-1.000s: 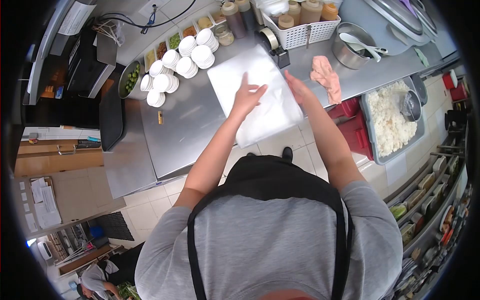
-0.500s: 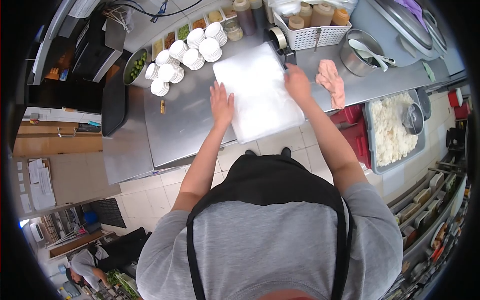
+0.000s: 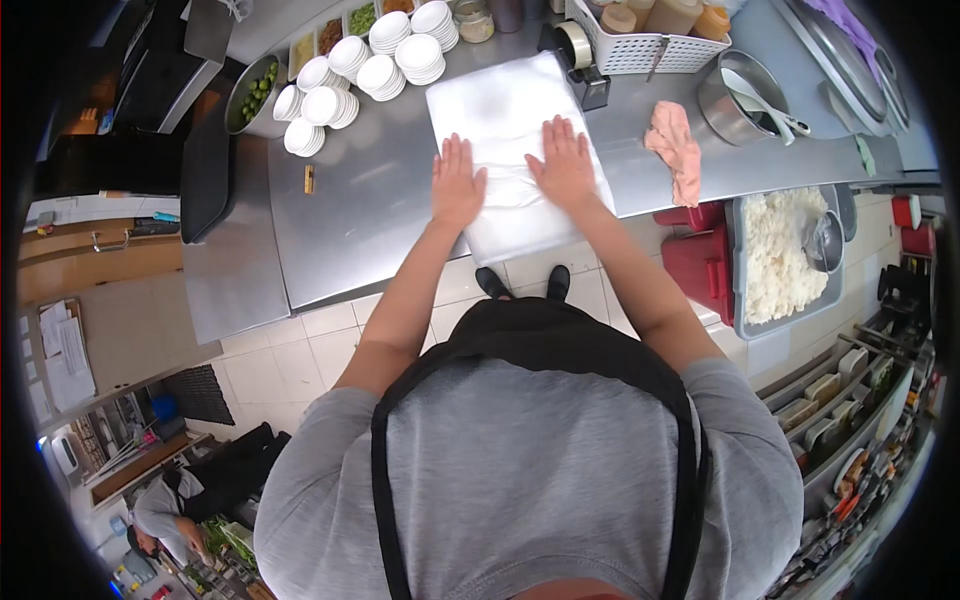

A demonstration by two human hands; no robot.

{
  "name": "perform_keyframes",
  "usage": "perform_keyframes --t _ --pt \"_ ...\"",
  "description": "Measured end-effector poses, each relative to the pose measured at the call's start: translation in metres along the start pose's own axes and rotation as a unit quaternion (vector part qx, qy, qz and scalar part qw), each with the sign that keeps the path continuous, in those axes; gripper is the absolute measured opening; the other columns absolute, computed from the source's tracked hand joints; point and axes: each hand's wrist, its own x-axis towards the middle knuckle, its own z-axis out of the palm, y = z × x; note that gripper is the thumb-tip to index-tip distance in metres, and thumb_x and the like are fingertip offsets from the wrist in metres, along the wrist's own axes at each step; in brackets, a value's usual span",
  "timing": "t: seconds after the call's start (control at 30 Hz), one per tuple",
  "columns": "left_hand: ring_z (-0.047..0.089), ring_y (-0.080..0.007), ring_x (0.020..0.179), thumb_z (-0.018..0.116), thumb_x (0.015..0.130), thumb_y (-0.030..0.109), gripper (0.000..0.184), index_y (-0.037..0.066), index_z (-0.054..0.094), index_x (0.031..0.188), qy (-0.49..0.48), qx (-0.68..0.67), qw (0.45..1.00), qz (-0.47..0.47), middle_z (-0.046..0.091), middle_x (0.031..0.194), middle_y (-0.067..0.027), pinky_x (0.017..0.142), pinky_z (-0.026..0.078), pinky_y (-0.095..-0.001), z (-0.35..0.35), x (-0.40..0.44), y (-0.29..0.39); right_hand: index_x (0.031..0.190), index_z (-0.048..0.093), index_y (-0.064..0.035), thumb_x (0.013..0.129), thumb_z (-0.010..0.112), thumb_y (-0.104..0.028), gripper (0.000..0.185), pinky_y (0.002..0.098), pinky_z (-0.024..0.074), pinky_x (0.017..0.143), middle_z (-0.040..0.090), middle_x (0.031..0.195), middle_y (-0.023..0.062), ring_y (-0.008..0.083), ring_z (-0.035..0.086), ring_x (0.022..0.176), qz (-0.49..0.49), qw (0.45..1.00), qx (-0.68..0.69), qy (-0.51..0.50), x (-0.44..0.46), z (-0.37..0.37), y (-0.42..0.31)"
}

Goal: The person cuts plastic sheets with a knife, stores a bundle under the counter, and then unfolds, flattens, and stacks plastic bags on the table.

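We rest our left hand (image 3: pixel 459 190) and right hand (image 3: pixel 566 177) flat on the white sheet (image 3: pixel 507 98), fingers straight and slightly spread with thumbs turned inward, while it lies at the near edge of the desk (image 3: pixel 365 225), beside the tape roll (image 3: pixel 572 45) and left of the pink cloth (image 3: pixel 674 150).

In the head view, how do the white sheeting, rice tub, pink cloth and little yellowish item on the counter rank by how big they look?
Largest to smallest, as they look:
White sheeting
Rice tub
Pink cloth
Yellowish item
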Motion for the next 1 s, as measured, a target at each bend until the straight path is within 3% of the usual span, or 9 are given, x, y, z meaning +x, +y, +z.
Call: perform_keyframes --t 0.23,0.3,0.43,0.47,0.53,0.6,0.83,0.93,1.0 --pt "0.014 -0.0279 0.134 0.043 0.087 0.041 0.067 0.003 0.021 0.137 -0.063 0.03 0.997 -0.039 0.014 0.145 -0.0138 0.108 0.011 -0.0453 -0.024 -0.02 -0.066 0.137 0.022 -0.0023 0.084 0.043 -0.05 0.074 0.0522 0.0132 0.105 0.019 0.143 0.0153 0.0288 0.015 0.134 0.036 0.999 -0.025 -0.014 -0.027 -0.013 0.068" --pt "0.013 -0.0279 0.134 0.048 0.083 0.046 0.074 0.006 0.02 0.138 -0.082 -0.018 0.992 0.095 0.014 0.146 -0.0127 0.108 0.011 -0.046 -0.061 -0.043 -0.056 0.137 0.022 -0.0029 0.082 0.046 -0.053 0.078 0.0547 0.0133 0.104 0.019 0.144 0.015 0.0298 0.015 0.134 0.04 0.999 -0.021 -0.02 -0.048 -0.035 0.064" --pt "0.013 -0.028 0.135 0.059 0.076 0.033 0.077 0.008 0.022 0.138 -0.172 -0.014 0.956 0.236 0.017 0.145 -0.0109 0.108 0.012 -0.0464 -0.072 -0.069 -0.014 0.138 0.019 -0.0055 0.071 0.059 -0.055 0.092 0.057 0.0137 0.103 0.021 0.142 0.0144 0.0312 0.015 0.133 -0.28 0.947 -0.023 -0.155 -0.092 -0.071 0.01" --pt "0.013 -0.0285 0.135 0.059 0.07 0.02 0.077 0.008 0.024 0.137 -0.187 -0.007 0.952 0.242 0.019 0.145 -0.0099 0.108 0.011 -0.047 -0.07 -0.069 -0.005 0.136 0.024 -0.0069 0.073 0.063 -0.037 0.08 0.0539 0.0163 0.104 0.027 0.14 0.0133 0.0302 0.019 0.132 -0.298 0.943 -0.02 -0.145 -0.097 -0.064 0.0" --pt "0.014 -0.0271 0.134 0.055 0.058 -0.002 0.08 0.009 0.03 0.134 -0.166 -0.073 0.955 0.233 0.024 0.143 -0.0078 0.108 0.012 -0.0463 -0.063 -0.069 0.006 0.135 0.027 -0.0071 0.073 0.062 -0.028 0.075 0.0521 0.0177 0.104 0.029 0.139 0.0127 0.0296 0.021 0.131 -0.298 0.947 -0.023 -0.115 -0.091 -0.043 -0.005" --pt "0.016 -0.0262 0.134 0.055 0.06 -0.002 0.077 0.009 0.032 0.133 -0.164 -0.069 0.955 0.237 0.026 0.142 -0.0078 0.108 0.013 -0.0458 -0.06 -0.066 0.006 0.127 0.04 -0.0061 0.069 0.055 -0.007 0.061 0.0453 0.0267 0.103 0.04 0.132 0.0115 0.0274 0.033 0.126 -0.306 0.951 0.022 -0.045 -0.087 -0.044 -0.009" --pt "0.029 -0.0245 0.129 0.058 0.072 0.011 0.058 0.01 0.041 0.128 -0.071 -0.087 0.953 0.281 0.037 0.136 -0.0065 0.107 0.019 -0.0427 -0.049 -0.043 -0.025 0.104 0.055 -0.0042 0.072 0.052 -0.008 0.032 0.0354 0.0429 0.09 0.059 0.106 0.0095 0.0235 0.055 0.102 -0.302 0.943 0.136 0.019 -0.078 -0.052 -0.01" --pt "0.029 -0.0236 0.13 0.06 0.073 0.015 0.057 0.01 0.042 0.127 -0.046 -0.069 0.936 0.343 0.037 0.137 -0.0044 0.107 0.021 -0.0424 -0.046 -0.032 -0.033 0.102 0.056 -0.0071 0.075 0.053 -0.013 0.028 0.0342 0.0452 0.086 0.06 0.103 0.0078 0.0238 0.058 0.096 -0.292 0.94 0.152 -0.087 -0.087 -0.065 -0.019" --pt "0.028 -0.0237 0.13 0.061 0.073 0.016 0.058 0.012 0.042 0.128 -0.07 -0.067 0.927 0.362 0.035 0.138 -0.0042 0.107 0.021 -0.0423 -0.045 -0.04 -0.035 0.109 0.055 -0.0112 0.08 0.052 -0.023 0.031 0.0358 0.0433 0.088 0.057 0.111 0.0088 0.0262 0.055 0.1 -0.308 0.91 0.103 -0.258 -0.092 -0.074 -0.024"
